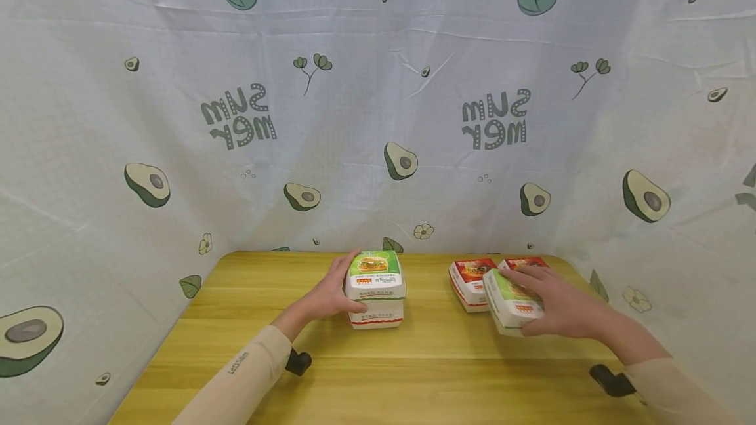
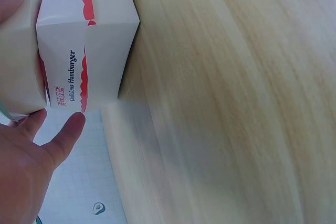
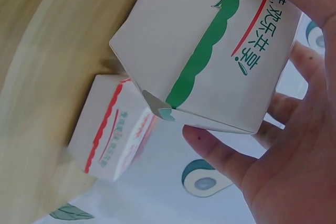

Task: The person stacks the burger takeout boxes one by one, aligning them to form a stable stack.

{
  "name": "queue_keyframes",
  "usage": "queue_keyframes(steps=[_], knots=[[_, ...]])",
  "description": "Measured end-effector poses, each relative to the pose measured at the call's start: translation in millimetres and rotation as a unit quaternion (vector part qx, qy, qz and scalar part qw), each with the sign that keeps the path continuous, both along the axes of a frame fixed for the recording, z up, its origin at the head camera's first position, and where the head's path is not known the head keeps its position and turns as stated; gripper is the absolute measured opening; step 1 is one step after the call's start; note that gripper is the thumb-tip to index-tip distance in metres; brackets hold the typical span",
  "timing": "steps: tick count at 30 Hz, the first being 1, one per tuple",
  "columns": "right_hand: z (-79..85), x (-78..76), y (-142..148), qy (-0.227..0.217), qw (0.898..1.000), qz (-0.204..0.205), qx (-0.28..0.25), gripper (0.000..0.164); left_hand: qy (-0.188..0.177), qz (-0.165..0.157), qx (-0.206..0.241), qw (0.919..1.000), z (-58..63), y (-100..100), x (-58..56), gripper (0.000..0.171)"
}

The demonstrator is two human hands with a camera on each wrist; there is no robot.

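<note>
Left of the table's middle, a green-topped hamburger box (image 1: 375,275) sits on a red-trimmed hamburger box (image 1: 378,317). My left hand (image 1: 328,292) grips the stack's left side, thumb at the front and fingers behind. In the left wrist view, fingertips also lie beside the lower box (image 2: 65,66). On the right, my right hand (image 1: 569,303) holds another green-trimmed hamburger box (image 1: 509,310), tilted, its thumb and fingers spread over opposite sides. The right wrist view shows this box (image 3: 194,45) raised off the table. Its underside is hidden in the head view.
Two red-topped hamburger boxes stand behind the right hand: one left (image 1: 469,281), one partly hidden (image 1: 525,262). A yellow wooden table (image 1: 425,379) lies below. A white curtain (image 1: 354,117) with avocado prints hangs along its back and sides.
</note>
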State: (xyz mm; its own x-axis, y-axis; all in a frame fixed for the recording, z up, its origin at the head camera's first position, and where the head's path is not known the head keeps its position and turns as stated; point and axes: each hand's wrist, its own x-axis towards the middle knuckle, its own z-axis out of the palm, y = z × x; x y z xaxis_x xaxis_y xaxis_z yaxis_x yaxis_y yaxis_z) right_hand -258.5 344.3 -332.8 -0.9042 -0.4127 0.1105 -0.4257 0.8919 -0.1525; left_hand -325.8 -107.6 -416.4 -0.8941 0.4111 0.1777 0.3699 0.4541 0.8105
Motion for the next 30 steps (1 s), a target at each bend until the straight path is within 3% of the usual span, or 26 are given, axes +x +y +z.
queue_keyframes(steps=[30], knots=[[16.3,-11.1,-31,0.010,0.999,0.043,-0.017,0.097,0.001,0.003,-0.018,0.9998,-2.3,-1,-3.3,0.121]])
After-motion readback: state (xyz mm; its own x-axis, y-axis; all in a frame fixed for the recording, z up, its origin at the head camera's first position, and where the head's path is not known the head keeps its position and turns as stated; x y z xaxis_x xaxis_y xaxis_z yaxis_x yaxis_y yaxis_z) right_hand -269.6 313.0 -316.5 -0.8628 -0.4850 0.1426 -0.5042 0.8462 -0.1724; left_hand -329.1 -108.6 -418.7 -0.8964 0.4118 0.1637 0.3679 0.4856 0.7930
